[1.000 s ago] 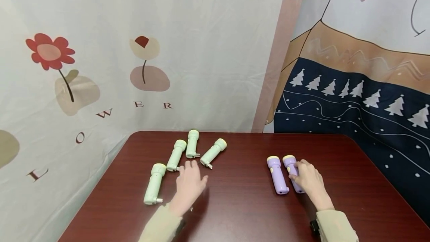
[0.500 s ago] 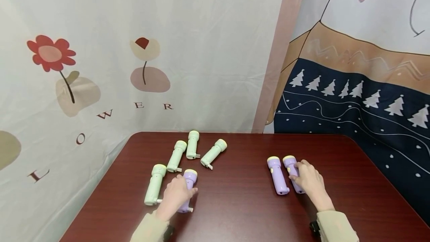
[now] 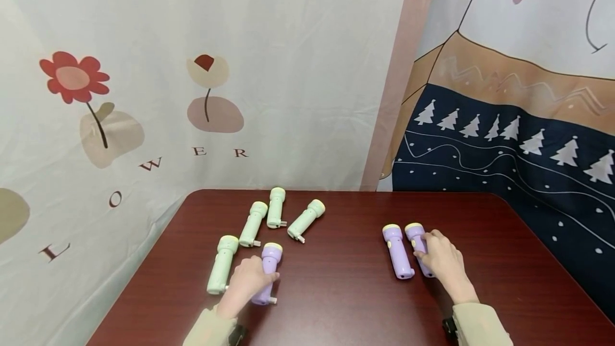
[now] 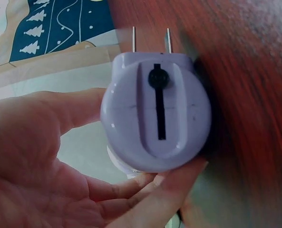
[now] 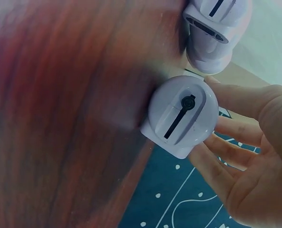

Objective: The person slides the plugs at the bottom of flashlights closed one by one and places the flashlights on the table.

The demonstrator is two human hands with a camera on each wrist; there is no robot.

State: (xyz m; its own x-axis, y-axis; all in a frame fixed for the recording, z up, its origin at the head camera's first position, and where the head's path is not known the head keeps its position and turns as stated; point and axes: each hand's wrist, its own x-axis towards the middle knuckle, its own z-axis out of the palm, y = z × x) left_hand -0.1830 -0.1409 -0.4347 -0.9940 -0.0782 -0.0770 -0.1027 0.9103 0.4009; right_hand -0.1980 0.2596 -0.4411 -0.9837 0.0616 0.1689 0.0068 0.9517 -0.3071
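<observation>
You seem at the grasping step, left hand gripping a purple flashlight, right hand the rightmost flashlight; moving either likely calls for steady lifting

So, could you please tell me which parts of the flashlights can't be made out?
Head view: part of the leftmost purple flashlight and prong tips of the nearest green flashlight, behind the left hand.
Head view: part of the rightmost purple flashlight, behind the right hand.
Left wrist: most of the leftmost purple flashlight's lens end, behind its tail.
Right wrist: part of the middle purple flashlight, cut off by the top edge.
</observation>
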